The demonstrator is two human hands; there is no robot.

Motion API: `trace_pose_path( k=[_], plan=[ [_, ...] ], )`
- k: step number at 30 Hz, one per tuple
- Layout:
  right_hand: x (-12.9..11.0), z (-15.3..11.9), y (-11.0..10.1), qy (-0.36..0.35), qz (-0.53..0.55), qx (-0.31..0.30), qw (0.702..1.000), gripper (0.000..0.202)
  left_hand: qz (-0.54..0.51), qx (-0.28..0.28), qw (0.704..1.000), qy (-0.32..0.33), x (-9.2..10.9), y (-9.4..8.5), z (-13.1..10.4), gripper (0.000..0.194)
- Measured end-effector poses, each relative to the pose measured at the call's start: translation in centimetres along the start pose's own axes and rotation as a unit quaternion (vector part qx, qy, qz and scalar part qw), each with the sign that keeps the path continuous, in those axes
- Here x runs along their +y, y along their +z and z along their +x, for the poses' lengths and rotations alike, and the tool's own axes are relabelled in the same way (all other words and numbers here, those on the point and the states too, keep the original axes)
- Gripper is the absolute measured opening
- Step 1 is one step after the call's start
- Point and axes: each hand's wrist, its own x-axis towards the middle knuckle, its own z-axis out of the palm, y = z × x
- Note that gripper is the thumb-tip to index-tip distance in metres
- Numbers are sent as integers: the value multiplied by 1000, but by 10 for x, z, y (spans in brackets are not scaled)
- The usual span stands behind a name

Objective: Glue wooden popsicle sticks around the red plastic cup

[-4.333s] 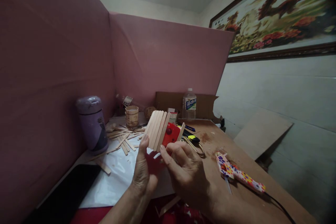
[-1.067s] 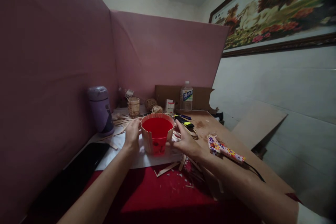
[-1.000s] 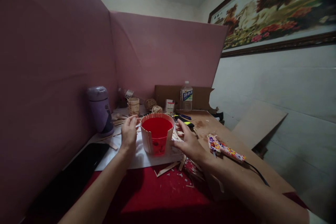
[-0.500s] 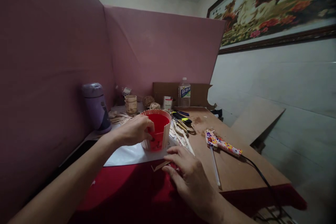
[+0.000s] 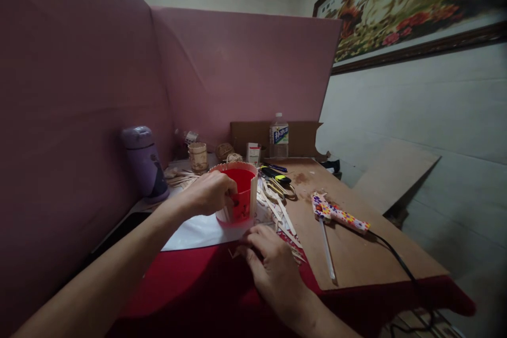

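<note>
A red bucket (image 5: 242,206) stands on a white sheet, with pale wooden craft sticks set upright around part of its wall. My left hand (image 5: 212,195) is closed over the near left side of its rim, fingertips inside and thumb out of sight. In front of the bucket, low over the red cloth, my right hand (image 5: 269,261) has its thumb and fingers drawn together on a thin wooden stick (image 5: 233,254). Most of that stick is hidden by the fingers. Loose craft sticks (image 5: 283,215) and splinters lie just beyond the right hand.
A floral glue gun (image 5: 336,215) with a black cord lies on the brown board (image 5: 356,264) at right. Scissors (image 5: 284,187) and a yellow-black cutter (image 5: 276,175) are behind the sticks. A purple flask (image 5: 144,166) stands left; a plastic bottle (image 5: 279,140) stands at the back.
My right hand has moved slightly left and its fingers have closed over the thin stick. My left hand has shifted a little right along the bucket. The view has turned slightly.
</note>
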Motion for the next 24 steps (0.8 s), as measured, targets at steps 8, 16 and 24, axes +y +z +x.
trace_pose_path(
  k=[8, 16, 24],
  plan=[
    [-1, 9, -2, 72, 142, 88, 983, 18, -75, -5, 994, -74, 17, -25, 25, 12],
    [-12, 30, -12, -23, 67, 259, 963, 13, -145, -3, 979, -144, 23, -33, 13, 25],
    [-7, 41, -5, -22, -23, 227, 973, 27, -217, -24, 966, -140, 13, -26, 11, 25]
  ],
)
